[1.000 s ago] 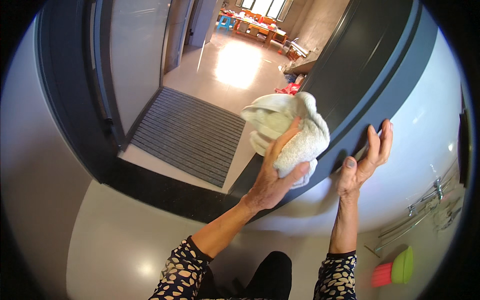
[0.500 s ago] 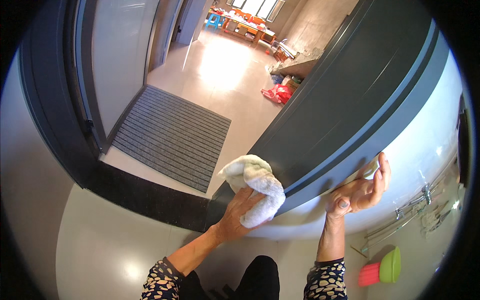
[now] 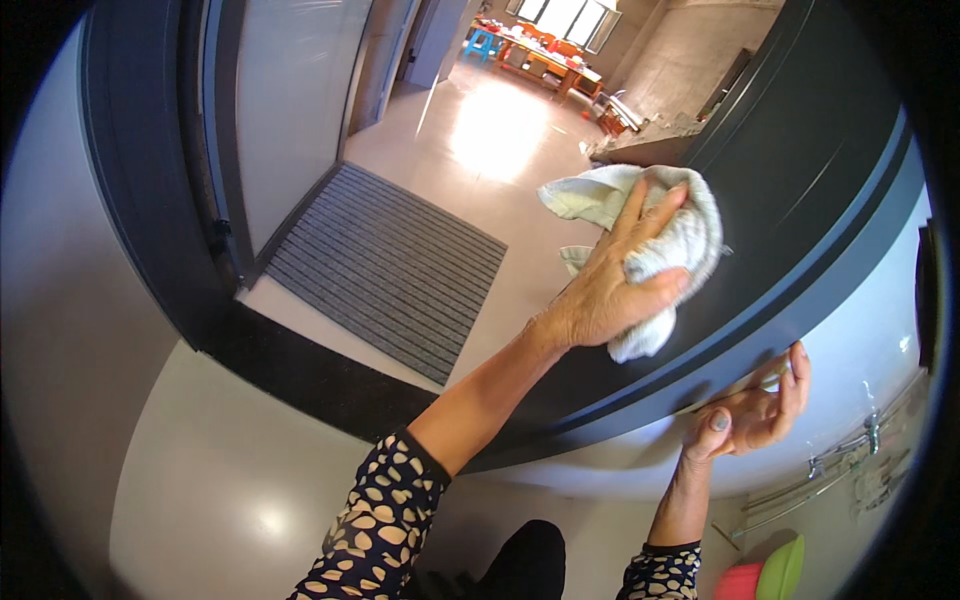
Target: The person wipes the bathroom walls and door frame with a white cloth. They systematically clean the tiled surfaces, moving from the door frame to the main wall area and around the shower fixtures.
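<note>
My left hand [image 3: 598,303] presses a folded white cloth [image 3: 697,222] against the dark grey door frame [image 3: 800,190] on the right side of the doorway. Its fingers and thumb lie over the cloth, and loose corners hang out to the left and below. Lower right, my right hand [image 3: 748,420] leans on the white wall [image 3: 850,350] by the frame's outer edge. Its thumb is apart from its slightly bent fingers, and I see nothing held in it.
A ribbed grey doormat [image 3: 390,270] lies inside the black threshold [image 3: 300,370]. An open door panel [image 3: 290,110] stands at left. Beyond are a laden table [image 3: 535,52] and a blue stool [image 3: 482,43]. Green [image 3: 782,570] and pink [image 3: 738,582] basins sit lower right, below a wall tap [image 3: 872,432].
My left hand has slid the cloth up and to the right along the door frame, from near its bottom. My right hand remains against the wall. The view has shifted slightly.
</note>
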`<state>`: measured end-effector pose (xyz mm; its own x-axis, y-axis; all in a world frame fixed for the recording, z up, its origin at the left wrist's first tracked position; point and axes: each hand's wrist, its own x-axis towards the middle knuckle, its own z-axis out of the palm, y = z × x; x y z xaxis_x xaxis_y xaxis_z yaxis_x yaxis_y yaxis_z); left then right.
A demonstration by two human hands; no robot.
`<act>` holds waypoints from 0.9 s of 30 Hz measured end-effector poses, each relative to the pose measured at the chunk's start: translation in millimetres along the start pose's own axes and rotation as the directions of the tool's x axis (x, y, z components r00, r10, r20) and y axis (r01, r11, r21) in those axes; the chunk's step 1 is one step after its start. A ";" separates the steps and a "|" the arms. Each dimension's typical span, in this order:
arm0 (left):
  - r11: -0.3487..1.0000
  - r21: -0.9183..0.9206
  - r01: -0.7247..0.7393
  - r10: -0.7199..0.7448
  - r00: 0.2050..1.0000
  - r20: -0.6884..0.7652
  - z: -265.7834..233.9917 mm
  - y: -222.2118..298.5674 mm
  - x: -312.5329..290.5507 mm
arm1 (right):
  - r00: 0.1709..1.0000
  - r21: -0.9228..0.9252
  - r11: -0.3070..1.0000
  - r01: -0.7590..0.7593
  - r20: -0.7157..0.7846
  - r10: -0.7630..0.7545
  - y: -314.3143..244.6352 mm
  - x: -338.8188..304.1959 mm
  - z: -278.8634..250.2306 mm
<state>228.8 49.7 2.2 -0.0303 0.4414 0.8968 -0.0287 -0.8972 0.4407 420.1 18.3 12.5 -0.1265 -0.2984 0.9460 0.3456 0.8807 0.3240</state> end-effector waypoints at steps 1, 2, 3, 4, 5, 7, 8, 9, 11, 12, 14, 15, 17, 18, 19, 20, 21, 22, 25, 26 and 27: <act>0.998 -0.038 0.053 -0.054 0.998 -0.015 -0.4 -13.8 -5.8 | 1.000 -0.006 1.000 -0.005 0.004 0.005 0.0 -0.9 -0.7; 0.983 -0.164 0.085 -0.095 0.994 -0.051 -0.9 -24.8 -16.1 | 1.000 0.007 1.000 0.004 -0.002 -0.004 0.0 -1.5 2.0; 0.959 -0.227 0.172 -0.182 0.983 -0.026 -2.1 -28.7 -29.1 | 1.000 0.006 1.000 0.015 -0.003 -0.015 -0.1 0.9 4.1; 0.924 -0.285 0.256 -0.268 0.964 -0.001 -4.7 -32.7 -41.7 | 1.000 0.004 1.000 0.026 -0.003 -0.026 0.3 2.0 5.1; 0.900 -0.333 0.281 -0.299 0.954 -0.004 -9.1 -32.2 -54.1 | 1.000 -0.020 0.999 0.027 0.015 -0.027 0.1 2.9 5.1; 0.895 -0.290 0.340 -0.354 0.935 0.004 -10.9 -36.5 -77.9 | 0.999 -0.067 0.998 0.021 0.035 -0.019 -0.5 2.7 1.9; 0.877 -0.279 0.392 -0.409 0.912 -0.005 -11.9 -38.6 -91.0 | 0.999 -0.070 0.997 0.014 0.029 -0.012 -2.0 2.9 4.0; 0.855 -0.269 0.443 -0.463 0.886 -0.013 -12.9 -40.3 -103.4 | 0.999 -0.071 0.997 0.019 0.036 -0.016 -1.2 2.8 4.1; 0.875 -0.194 0.444 -0.466 0.881 -0.086 -13.6 -52.0 -134.2 | 0.998 -0.068 0.997 0.033 0.051 -0.029 -1.7 4.9 3.7; 0.882 -0.141 0.449 -0.465 0.878 -0.114 -12.1 -59.6 -149.3 | 0.998 -0.087 0.996 0.026 0.058 -0.021 -2.7 4.9 1.7; 0.757 -0.300 0.581 -0.624 0.778 -0.067 -10.9 -64.1 -180.9 | 0.999 -0.081 0.997 0.013 0.032 -0.011 -4.3 4.1 3.6; 0.679 -0.370 0.634 -0.693 0.720 -0.036 -11.4 -62.7 -193.9 | 1.000 -0.075 0.997 0.008 0.016 -0.007 -3.8 3.9 6.3; 0.687 -0.256 0.680 -0.711 0.702 -0.045 -13.7 -58.2 -213.9 | 0.999 -0.079 0.996 0.037 -0.025 -0.040 -0.9 4.0 10.0; 0.688 -0.199 0.698 -0.718 0.694 -0.049 -12.5 -54.2 -222.3 | 0.998 -0.094 0.995 0.045 -0.033 -0.048 0.2 4.3 9.1; 0.687 -0.230 0.690 -0.716 0.697 -0.049 -8.4 -47.7 -231.9 | 0.998 -0.109 0.993 0.052 -0.041 -0.056 1.3 4.9 8.9; 0.686 -0.259 0.679 -0.711 0.701 -0.046 -3.2 -38.8 -240.0 | 0.993 -0.076 0.996 0.048 -0.107 -0.056 -0.2 7.0 14.0; 0.736 -0.217 0.641 -0.666 0.743 -0.064 0.7 -30.5 -247.6 | 0.993 -0.077 0.996 0.040 -0.107 -0.048 -0.6 6.7 15.6; 0.781 -0.175 0.599 -0.618 0.782 -0.083 5.3 -21.5 -254.9 | 0.993 -0.080 0.996 0.031 -0.107 -0.040 -1.0 6.4 15.6; 0.922 -0.129 0.365 -0.373 0.927 -0.041 20.9 10.2 -225.2 | 0.991 -0.071 0.996 0.058 -0.116 -0.066 0.2 8.7 16.3; 0.973 -0.089 0.214 -0.218 0.975 -0.032 26.5 18.3 -209.5 | 0.993 -0.070 0.996 0.049 -0.107 -0.056 -0.1 9.3 17.7; 0.994 0.076 0.078 -0.075 0.996 -0.043 32.4 31.5 -181.8 | 0.995 -0.073 0.997 0.039 -0.094 -0.046 -0.7 9.0 17.0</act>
<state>265.8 -59.3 -145.6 -0.0711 0.5079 0.8585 0.0449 -0.8582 0.5114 402.9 21.2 20.7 -0.0547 -0.3720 0.9266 0.4075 0.8389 0.3608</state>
